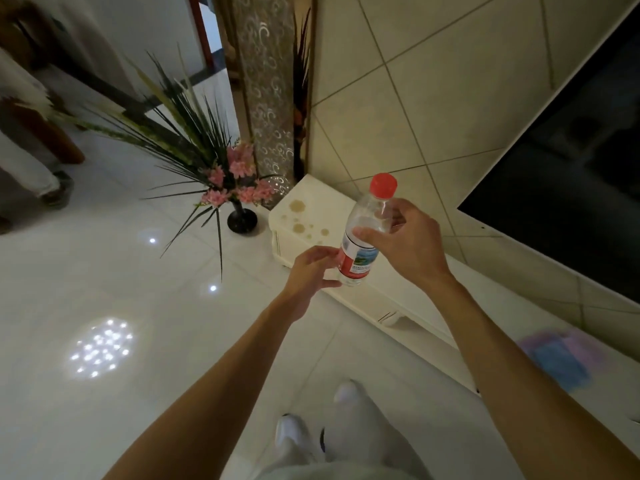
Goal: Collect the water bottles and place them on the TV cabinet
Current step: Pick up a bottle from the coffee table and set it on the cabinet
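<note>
Over the front edge of the cream TV cabinet [322,209], my left hand [311,271] and right hand [405,244] grip a red-capped clear plastic bottle [360,251], cap tilted up-right.

red-capped water bottle [360,237], near-upright, above TV cabinet [311,216]

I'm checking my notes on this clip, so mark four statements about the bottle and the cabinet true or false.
1. The water bottle has a red cap. True.
2. The bottle stands on the TV cabinet. False: the left hand and right hand hold it up, off the cabinet.
3. The black vase of pink flowers stands on the floor. True.
4. The cabinet top is spotless. False: brownish stains mark it.
</note>
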